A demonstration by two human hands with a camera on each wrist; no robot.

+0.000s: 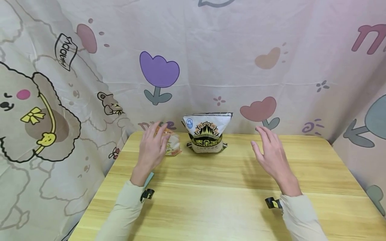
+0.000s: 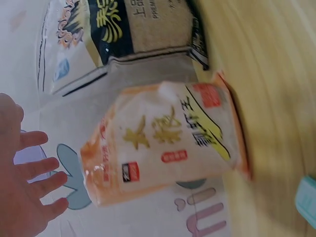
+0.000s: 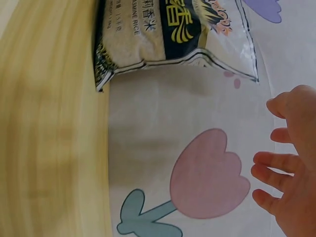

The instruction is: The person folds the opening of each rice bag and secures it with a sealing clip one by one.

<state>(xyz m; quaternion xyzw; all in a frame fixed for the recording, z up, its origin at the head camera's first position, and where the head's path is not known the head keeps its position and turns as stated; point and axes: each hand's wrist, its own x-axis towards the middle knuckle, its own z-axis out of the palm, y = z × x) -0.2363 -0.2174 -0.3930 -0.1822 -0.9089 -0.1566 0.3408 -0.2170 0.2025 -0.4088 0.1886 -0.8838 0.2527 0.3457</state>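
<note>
Upright at the back of the table stands a bag of jasmine rice [image 1: 207,134], white above with a dark printed band. Left of it is a smaller orange and white packet [image 2: 158,138], partly hidden behind my left hand [image 1: 150,145] in the head view. The left wrist view shows that hand apart from the packet, fingers spread and holding nothing. My right hand [image 1: 271,154] hovers over the table to the right of the rice bag, its fingers loosely extended with nothing in them. In the right wrist view the bag is apart from the fingers [image 3: 274,163].
A light wooden table [image 1: 205,204] spreads below both hands. A small teal object [image 2: 307,200] lies on it, mostly covered by my left wrist in the head view. Printed cloth [image 1: 211,60] hangs behind the table and along both sides.
</note>
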